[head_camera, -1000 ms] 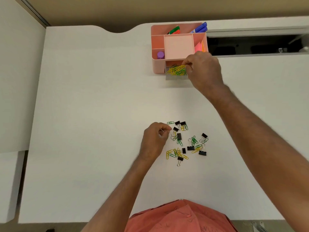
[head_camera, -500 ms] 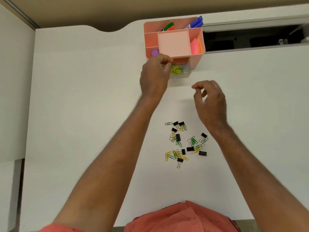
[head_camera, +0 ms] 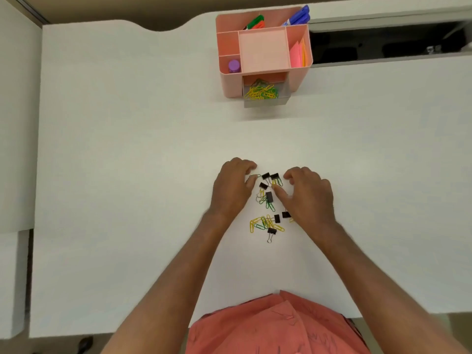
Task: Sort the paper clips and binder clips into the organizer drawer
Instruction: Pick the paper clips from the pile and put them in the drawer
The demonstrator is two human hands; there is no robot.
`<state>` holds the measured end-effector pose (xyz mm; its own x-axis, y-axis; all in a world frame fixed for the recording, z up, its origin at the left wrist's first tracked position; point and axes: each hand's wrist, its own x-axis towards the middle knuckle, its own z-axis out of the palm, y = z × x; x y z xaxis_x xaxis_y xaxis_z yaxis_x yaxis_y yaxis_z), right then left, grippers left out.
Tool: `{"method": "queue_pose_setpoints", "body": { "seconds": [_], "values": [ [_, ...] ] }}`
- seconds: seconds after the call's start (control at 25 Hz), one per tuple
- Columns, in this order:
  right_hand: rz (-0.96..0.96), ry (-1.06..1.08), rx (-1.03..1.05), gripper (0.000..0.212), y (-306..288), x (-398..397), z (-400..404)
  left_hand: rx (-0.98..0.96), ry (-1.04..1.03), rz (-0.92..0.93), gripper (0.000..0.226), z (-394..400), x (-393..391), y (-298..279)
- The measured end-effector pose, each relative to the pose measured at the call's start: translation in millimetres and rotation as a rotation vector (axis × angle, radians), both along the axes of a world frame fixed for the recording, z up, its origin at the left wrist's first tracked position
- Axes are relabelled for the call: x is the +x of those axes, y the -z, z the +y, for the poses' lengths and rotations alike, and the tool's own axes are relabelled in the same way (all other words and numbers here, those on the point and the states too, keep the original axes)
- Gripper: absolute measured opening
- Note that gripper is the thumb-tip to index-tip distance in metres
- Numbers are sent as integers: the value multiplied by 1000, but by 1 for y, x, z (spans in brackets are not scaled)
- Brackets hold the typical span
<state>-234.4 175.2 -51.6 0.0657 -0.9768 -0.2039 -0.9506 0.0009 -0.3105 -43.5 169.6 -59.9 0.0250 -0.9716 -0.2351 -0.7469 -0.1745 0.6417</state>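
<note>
Loose yellow and green paper clips (head_camera: 263, 223) and black binder clips (head_camera: 269, 196) lie scattered on the white desk (head_camera: 127, 175). My left hand (head_camera: 233, 187) sits at the pile's left edge, its finger and thumb pinching the left end of a green paper clip (head_camera: 254, 176) that lies on the desk. On the right side of the pile, my right hand (head_camera: 310, 196) hovers with curled fingers and its thumb reaching toward the clips, holding nothing. It covers part of the pile. The pink organizer (head_camera: 231, 83) stands at the back with its clear drawer (head_camera: 267, 102) pulled out, holding several paper clips.
The organizer's top compartments hold markers (head_camera: 297, 16), pink sticky notes (head_camera: 296, 54) and a purple cap (head_camera: 234, 65). A dark gap (head_camera: 383, 47) runs behind the desk at the right. The desk's left edge meets a lower white panel (head_camera: 15, 123).
My left hand came back from the drawer to the pile's left side. My right hand moved down from mid-desk to the pile's right side. The camera view shifted slightly.
</note>
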Motion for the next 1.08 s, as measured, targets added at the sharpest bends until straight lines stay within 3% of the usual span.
{"method": "queue_pose_setpoints", "body": {
  "seconds": [0.12, 0.4, 0.68, 0.84, 1.08],
  "values": [
    [40, -22, -16, 28, 2, 9, 0, -42, 71, -120, 21, 16, -7, 5],
    [19, -19, 78, 11, -6, 17, -12, 34, 98, -182, 8, 5, -9, -6],
    [-404, 126, 241, 10, -7, -13, -10, 108, 65, 50, 10, 40, 9, -3],
    [-495, 180, 267, 7, -5, -26, -9, 136, 69, 112, 16, 80, 6, 0],
    [-579, 308, 224, 21, -12, -27, -3, 50, 207, -28, 27, 109, -3, -3]
  ]
}}
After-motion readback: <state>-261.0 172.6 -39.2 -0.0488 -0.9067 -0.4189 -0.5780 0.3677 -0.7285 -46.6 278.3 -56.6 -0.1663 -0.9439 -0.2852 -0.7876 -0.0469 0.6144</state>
